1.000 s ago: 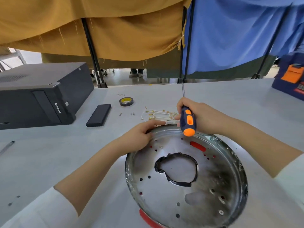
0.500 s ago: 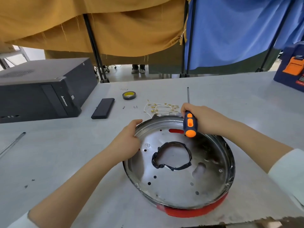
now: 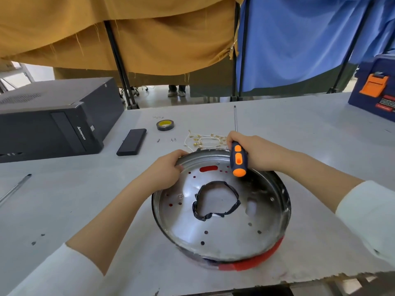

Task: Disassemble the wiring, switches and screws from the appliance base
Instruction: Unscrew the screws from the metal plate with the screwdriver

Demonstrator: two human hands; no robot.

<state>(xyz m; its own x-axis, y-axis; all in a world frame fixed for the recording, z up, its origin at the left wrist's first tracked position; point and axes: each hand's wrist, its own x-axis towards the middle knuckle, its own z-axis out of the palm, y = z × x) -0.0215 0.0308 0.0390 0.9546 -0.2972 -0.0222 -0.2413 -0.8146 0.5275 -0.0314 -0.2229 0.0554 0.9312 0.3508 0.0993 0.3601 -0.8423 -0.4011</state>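
The round metal appliance base [image 3: 267,238], with a red band along its near edge and a ragged taped hole at its centre, lies on the table in front of me. My left hand [image 3: 165,171] grips its far-left rim. My right hand [image 3: 254,151] holds a blue and orange screwdriver [image 3: 239,160] over the far rim, shaft pointing away from me. A bundle of white wires with brass terminals [image 3: 204,140] lies just behind the base. A few loose screws [image 3: 173,139] lie to the left of the wires.
A black computer case [image 3: 53,118] stands at the left, a flat black box [image 3: 132,142] beside it. A roll of tape [image 3: 165,125] sits behind the screws. A pen [image 3: 15,188] lies far left. A blue and orange toolbox [image 3: 376,92] is at the far right.
The base has come down from its tilt and lies flatter on the table. My left hand slid from the far rim to the far-left rim. My right hand keeps the screwdriver.
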